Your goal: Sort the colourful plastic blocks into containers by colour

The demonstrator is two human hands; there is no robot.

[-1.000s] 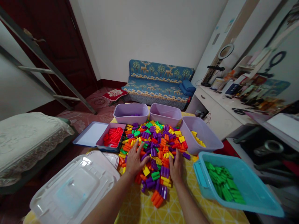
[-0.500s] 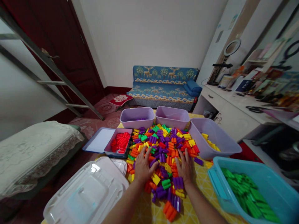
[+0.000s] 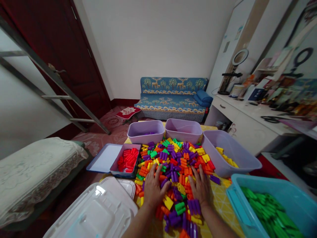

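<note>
A wide heap of plastic building blocks in purple, orange, yellow, green and red covers the middle of the table. My left hand lies over the heap's left side, fingers apart and pointing forward. On the right side of the heap rests my right hand, its fingers spread too. Both hands touch the blocks, and neither grips one. Between them lie purple, yellow and orange blocks. A green block is near the front, with a purple block beside my right wrist.
Two lilac bins stand behind the heap. A third lilac bin holds yellow blocks. A turquoise bin holds green ones. Red blocks fill a box at left. White lids lie in front of it.
The view has tilted up slightly, so everything sits lower in the picture. Both hands stay spread on the heap in nearly the same place; no block has visibly been picked up.
</note>
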